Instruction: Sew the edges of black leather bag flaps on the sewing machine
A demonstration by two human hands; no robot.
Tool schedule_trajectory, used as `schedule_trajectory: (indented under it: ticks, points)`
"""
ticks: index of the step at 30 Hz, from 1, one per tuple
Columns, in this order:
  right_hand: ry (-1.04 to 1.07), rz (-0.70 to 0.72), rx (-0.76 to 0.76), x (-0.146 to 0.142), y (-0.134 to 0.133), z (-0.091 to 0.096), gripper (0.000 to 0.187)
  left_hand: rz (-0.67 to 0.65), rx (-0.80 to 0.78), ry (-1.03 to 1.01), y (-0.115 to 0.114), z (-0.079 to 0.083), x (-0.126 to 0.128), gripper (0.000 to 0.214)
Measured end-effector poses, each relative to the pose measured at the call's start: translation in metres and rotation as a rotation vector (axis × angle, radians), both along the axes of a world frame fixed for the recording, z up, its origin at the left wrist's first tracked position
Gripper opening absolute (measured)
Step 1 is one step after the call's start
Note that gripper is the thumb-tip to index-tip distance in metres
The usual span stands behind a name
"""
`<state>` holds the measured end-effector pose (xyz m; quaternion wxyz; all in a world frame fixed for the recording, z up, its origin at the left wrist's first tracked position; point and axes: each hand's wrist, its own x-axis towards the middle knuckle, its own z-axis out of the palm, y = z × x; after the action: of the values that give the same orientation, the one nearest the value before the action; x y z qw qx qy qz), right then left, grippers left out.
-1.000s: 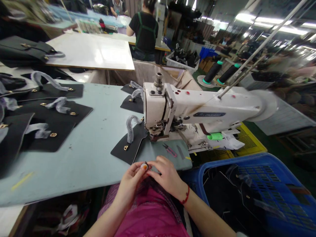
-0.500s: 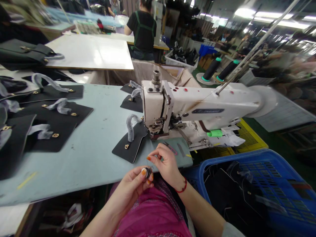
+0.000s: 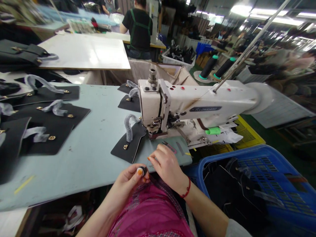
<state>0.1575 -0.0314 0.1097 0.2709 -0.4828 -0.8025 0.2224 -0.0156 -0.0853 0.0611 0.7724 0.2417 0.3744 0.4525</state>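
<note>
My left hand (image 3: 129,183) is shut on a small dark bobbin (image 3: 142,171), held between fingertips with orange-painted nails. My right hand (image 3: 168,168) is close by, its thumb and finger pinched on a fine thread (image 3: 147,163) that appears to run from the bobbin. A black leather bag panel (image 3: 128,144) with a grey strap loop and a gold buckle lies under the sewing machine's presser foot (image 3: 153,133), beyond my hands. Pink-handled thread snips (image 3: 170,147) lie on the pale blue table (image 3: 81,158), just past my right hand.
A white industrial sewing machine (image 3: 197,107) stands on the table's right part. Several black panels lie at left. A blue basket (image 3: 249,161) of black pieces sits at lower right, above a yellow crate (image 3: 247,133). A co-worker (image 3: 139,31) sits beyond.
My right hand moved away from the bobbin, then came back nearer to it with the thread. The bobbin stays in my left hand, and the whole view has drifted slightly.
</note>
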Motion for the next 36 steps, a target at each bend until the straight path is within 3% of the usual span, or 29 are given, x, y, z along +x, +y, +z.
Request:
schedule_trajectory:
  ticks: [3,6,8,12,15,20,26,31,36]
  points:
    - [0.148,0.003,-0.170,0.018,-0.001,-0.006,0.015,0.028,0.016,0.112,0.004,0.000,-0.004,0.020]
    - [0.296,0.059,-0.356,0.033,-0.005,-0.014,0.010,0.028,0.171,0.342,0.009,0.004,-0.008,0.019]
    - [0.431,0.039,-0.431,0.034,-0.009,-0.018,0.017,0.035,0.223,0.426,0.012,0.007,-0.009,0.022]
    - [0.656,0.122,-0.546,0.019,-0.017,-0.017,0.035,0.055,0.146,0.373,0.014,0.010,-0.008,0.029]
    - [0.669,0.215,-0.589,0.005,-0.018,-0.014,0.036,0.044,0.133,0.297,0.013,0.010,-0.008,0.023]
    - [0.668,0.295,-0.794,-0.004,-0.014,-0.020,0.041,0.072,0.137,0.268,0.011,0.016,-0.014,0.019]
    - [0.599,0.299,-0.752,0.005,0.000,-0.015,0.028,0.025,0.028,0.087,0.006,0.021,-0.017,0.022]
    - [0.614,0.274,-0.506,0.011,0.011,-0.005,0.026,-0.034,-0.085,-0.077,0.005,0.024,-0.013,0.022]
    - [0.588,0.175,-0.333,-0.005,0.010,-0.003,0.024,-0.048,-0.140,-0.127,0.002,0.027,-0.005,0.023]
